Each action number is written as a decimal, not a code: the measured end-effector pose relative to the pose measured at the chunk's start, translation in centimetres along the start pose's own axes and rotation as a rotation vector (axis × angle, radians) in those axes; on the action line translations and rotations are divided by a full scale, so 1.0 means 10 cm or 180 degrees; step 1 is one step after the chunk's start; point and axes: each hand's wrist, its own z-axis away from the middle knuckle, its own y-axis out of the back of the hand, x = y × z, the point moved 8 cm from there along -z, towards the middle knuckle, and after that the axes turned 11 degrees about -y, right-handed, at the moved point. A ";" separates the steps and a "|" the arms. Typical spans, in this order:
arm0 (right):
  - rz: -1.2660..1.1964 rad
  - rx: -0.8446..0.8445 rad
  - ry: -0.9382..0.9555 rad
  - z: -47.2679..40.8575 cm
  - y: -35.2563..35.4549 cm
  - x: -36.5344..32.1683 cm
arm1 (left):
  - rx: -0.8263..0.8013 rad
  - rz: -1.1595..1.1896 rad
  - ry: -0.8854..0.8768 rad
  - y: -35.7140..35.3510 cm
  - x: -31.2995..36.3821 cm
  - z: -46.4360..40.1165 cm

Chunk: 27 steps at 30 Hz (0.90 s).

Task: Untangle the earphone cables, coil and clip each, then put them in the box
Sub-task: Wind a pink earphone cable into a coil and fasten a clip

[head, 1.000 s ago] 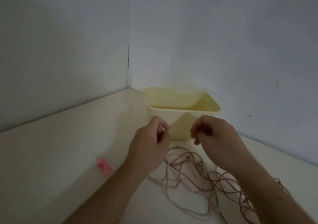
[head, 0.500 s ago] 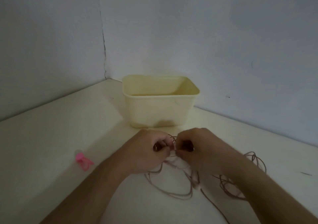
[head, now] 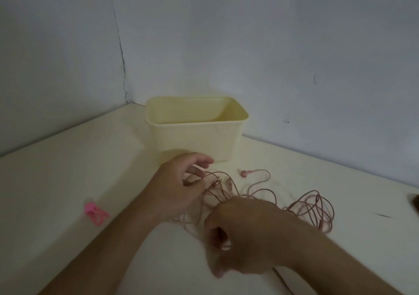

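Pink cable tangle on tabletop, centre. Right hand at 6 o'clock pinches a strand; left hand fingers loosely curled in loops, grip unclear. Clip at 9; box at 12. Risk: pulling tightens knots. No legible writing.

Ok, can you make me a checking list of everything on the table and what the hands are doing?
Surface: cream table, set in a corner.
Job's things: empty cream box at the back; pink clip lying on the left, apart from the cables.
Clutter: dark object cut off at the right edge, cannot tell what.
Hands: left hand with fingers loosely spread over the tangle; right hand curled, seems to pinch a strand, blurred.
Cables: pink earphone cables tangled, uncoiled; one earbud lies loose before the box.
Surroundings: bare grey walls.
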 end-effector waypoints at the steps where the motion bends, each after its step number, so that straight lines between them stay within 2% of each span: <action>1: 0.0012 0.0050 0.0101 -0.03 -0.03 -0.05 | -0.0013 -0.0088 -0.0046 0.01 0.01 0.00; 3: -0.0001 0.0171 0.0135 -0.07 0.01 -0.05 | 0.0060 -0.0437 -0.0258 0.07 0.05 -0.01; 5: -0.0544 0.0345 -0.0020 -0.08 0.18 0.09 | 0.0243 -0.0456 -0.0593 0.15 0.13 -0.03; 7: -0.1561 0.0758 -0.0158 -0.04 0.45 0.31 | 0.0109 0.0237 -0.0670 0.13 0.23 -0.04; 9: -0.2281 0.1397 -0.0188 0.03 0.72 0.50 | -0.0213 0.1139 -0.0454 0.05 0.31 -0.02; 10: -0.2555 0.1640 -0.0154 0.07 0.82 0.56 | -0.0270 0.1358 -0.0404 0.02 0.34 0.00; 12: -0.2941 0.1933 -0.0074 0.13 0.95 0.65 | -0.0069 0.1467 -0.0426 0.07 0.35 -0.02; 14: -0.2956 0.2160 -0.0105 0.20 1.06 0.74 | 0.0337 0.1685 -0.0482 0.20 0.32 -0.04; 18: -0.2145 0.2841 -0.0486 0.36 1.26 0.89 | 0.1039 0.2641 -0.0241 0.42 0.21 -0.05; 19: -0.2165 0.2971 -0.0578 0.39 1.29 0.94 | 0.1140 0.2737 -0.0159 0.46 0.17 -0.05; 22: -0.3117 0.3144 -0.0735 0.45 1.29 1.22 | 0.1350 0.2644 -0.0025 0.56 0.08 -0.05; 24: -0.3955 0.3109 -0.0660 0.47 1.27 1.35 | 0.1420 0.2478 0.0036 0.58 0.04 -0.05; 27: -0.4786 0.3183 -0.0549 0.54 1.32 1.43 | 0.1425 0.2291 0.0005 0.57 0.03 -0.05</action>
